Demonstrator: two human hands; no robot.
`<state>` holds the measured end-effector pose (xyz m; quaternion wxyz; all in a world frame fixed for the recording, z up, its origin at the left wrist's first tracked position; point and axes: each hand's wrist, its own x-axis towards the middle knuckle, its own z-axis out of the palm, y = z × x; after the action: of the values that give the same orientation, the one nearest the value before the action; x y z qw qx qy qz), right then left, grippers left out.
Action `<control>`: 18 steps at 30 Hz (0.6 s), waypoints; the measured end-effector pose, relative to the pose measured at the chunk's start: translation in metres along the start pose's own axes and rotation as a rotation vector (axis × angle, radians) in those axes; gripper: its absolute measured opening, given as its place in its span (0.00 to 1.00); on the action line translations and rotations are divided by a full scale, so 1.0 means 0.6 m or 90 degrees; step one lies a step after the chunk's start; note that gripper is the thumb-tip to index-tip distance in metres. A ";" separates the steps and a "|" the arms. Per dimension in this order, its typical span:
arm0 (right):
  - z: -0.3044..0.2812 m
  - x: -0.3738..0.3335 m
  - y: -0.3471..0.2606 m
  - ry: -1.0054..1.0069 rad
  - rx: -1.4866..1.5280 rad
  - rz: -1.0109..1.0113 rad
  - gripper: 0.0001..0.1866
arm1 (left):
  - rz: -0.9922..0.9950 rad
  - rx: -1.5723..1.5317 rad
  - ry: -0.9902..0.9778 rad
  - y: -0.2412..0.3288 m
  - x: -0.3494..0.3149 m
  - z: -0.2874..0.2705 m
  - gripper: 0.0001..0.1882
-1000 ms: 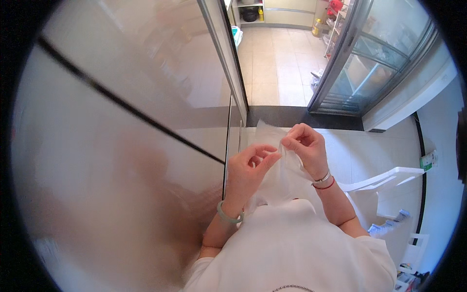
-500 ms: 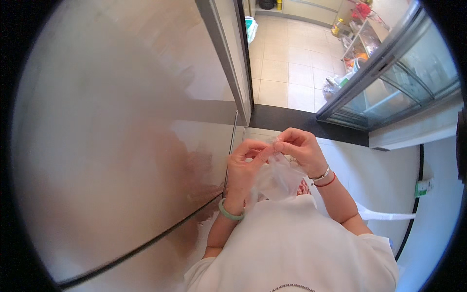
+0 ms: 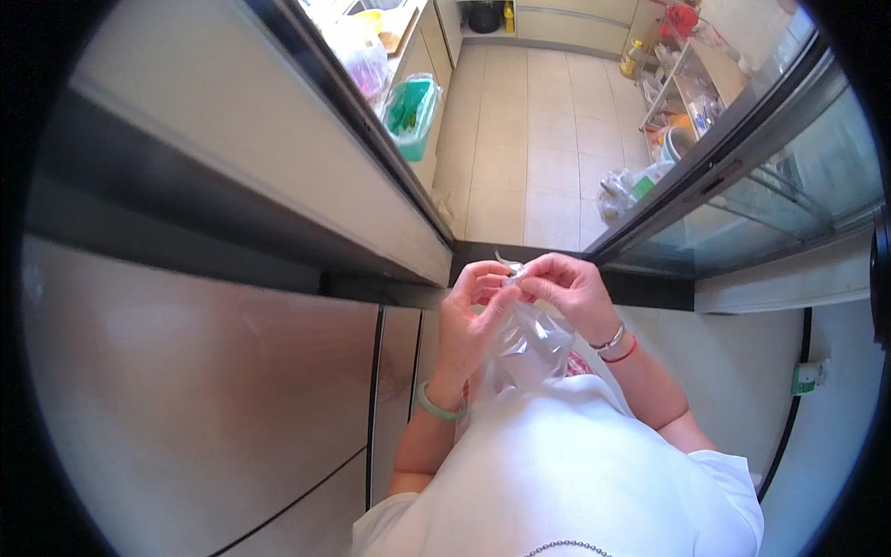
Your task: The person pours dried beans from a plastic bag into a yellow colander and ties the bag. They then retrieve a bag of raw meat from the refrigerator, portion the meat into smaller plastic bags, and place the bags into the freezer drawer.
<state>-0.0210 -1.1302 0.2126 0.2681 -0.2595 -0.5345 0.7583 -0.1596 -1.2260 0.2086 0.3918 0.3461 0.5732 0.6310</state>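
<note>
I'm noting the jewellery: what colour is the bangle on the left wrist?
The bangle is pale green, clearest in the head view.

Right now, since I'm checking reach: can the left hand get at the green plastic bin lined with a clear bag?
Probably not: the green plastic bin sits beyond the dark, flat threshold, seemingly out of reach, and the left hand pinches a crumpled, clear plastic bag.

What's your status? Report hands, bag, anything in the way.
Left hand, right hand: both pinching bag at its gathered end. Bag crumpled, see-through, before white shirt. Nothing seen blocking hands; dark sill ahead.
</note>
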 end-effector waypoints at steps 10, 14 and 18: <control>-0.122 0.198 -0.020 0.007 0.102 0.075 0.06 | 0.001 0.200 0.041 -0.029 0.215 0.017 0.07; -0.141 0.321 -0.033 -0.010 0.072 0.053 0.06 | -0.015 0.096 0.081 -0.054 0.324 0.021 0.07; -0.151 0.444 -0.061 -0.011 0.001 0.018 0.06 | -0.019 -0.007 0.044 -0.040 0.456 0.010 0.09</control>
<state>-0.1470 -0.8768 0.1921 0.2525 -0.2602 -0.5327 0.7647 -0.2758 -0.9787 0.1821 0.3830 0.3129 0.5881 0.6399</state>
